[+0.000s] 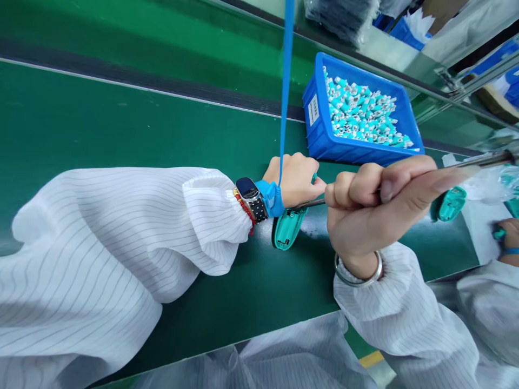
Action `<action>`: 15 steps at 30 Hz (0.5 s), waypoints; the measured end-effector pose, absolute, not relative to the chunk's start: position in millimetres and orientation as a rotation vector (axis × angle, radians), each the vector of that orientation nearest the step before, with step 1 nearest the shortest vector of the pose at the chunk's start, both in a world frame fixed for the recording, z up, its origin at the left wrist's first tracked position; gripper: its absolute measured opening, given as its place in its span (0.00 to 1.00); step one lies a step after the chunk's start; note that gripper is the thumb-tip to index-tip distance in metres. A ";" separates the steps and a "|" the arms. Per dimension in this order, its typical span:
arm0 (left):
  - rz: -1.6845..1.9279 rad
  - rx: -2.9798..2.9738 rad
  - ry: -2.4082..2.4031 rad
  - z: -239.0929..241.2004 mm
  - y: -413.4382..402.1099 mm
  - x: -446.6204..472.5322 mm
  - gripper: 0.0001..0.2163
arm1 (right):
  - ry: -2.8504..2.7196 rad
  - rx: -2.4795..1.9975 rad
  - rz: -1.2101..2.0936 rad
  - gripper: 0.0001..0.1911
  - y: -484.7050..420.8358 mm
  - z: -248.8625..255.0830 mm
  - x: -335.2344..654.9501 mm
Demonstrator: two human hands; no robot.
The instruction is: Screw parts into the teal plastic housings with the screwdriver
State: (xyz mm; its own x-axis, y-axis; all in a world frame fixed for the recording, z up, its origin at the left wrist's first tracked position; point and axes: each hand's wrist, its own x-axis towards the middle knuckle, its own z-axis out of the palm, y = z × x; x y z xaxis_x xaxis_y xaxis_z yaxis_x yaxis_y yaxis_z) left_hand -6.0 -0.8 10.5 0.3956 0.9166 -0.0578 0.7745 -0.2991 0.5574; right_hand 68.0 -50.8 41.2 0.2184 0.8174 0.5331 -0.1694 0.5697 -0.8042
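Metal rod sits in our right grip, whose fingers are curled fully round it, with the thumb laid along it toward the right. Its thin shaft comes out on the other side of the fist and runs to the left, reaching in near our left grip; we cannot make out exactly where the tip ends. Under and just below the left grip is an open teal shell, hollow side up, near the middle of the green surface. The left fingers are bent over the shell's far part, with a bit of teal showing beside the thumb, but they curve away from us and we cannot tell how far they are closed or what they hold.

We wear a dark watch, a red bracelet and a blue wristband on the left wrist; a blue strap rises from the band. A silver bangle circles the right wrist, and both sleeves are white with thin stripes.

Behind our grips stands a blue bin with a white label, filled with small teal and white pieces. To the right we see a second teal shell, clear plastic bags and another person's hand at the picture's edge.
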 end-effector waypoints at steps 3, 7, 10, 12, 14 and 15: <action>0.331 2.160 1.413 9.9 0.2 -6.3 0.13 | -1.222 -0.586 0.713 0.21 -50.5 41.7 63.4; 0.367 2.215 1.399 11.0 -1.0 -7.8 0.14 | -1.271 -0.543 0.708 0.23 -50.9 40.5 59.3; 0.423 2.248 1.400 10.2 -2.6 -8.5 0.14 | -1.301 -0.537 0.700 0.23 -53.9 41.1 61.3; 0.482 2.257 1.421 7.6 -2.9 -7.7 0.14 | -1.293 -0.589 0.677 0.23 -59.4 44.1 65.7; 0.546 2.261 1.434 4.7 -2.5 -6.1 0.15 | -1.269 -0.669 0.702 0.21 -68.1 48.9 71.1; 0.557 2.242 1.437 3.8 -2.2 -5.2 0.15 | -1.263 -0.706 0.745 0.20 -73.3 51.2 73.6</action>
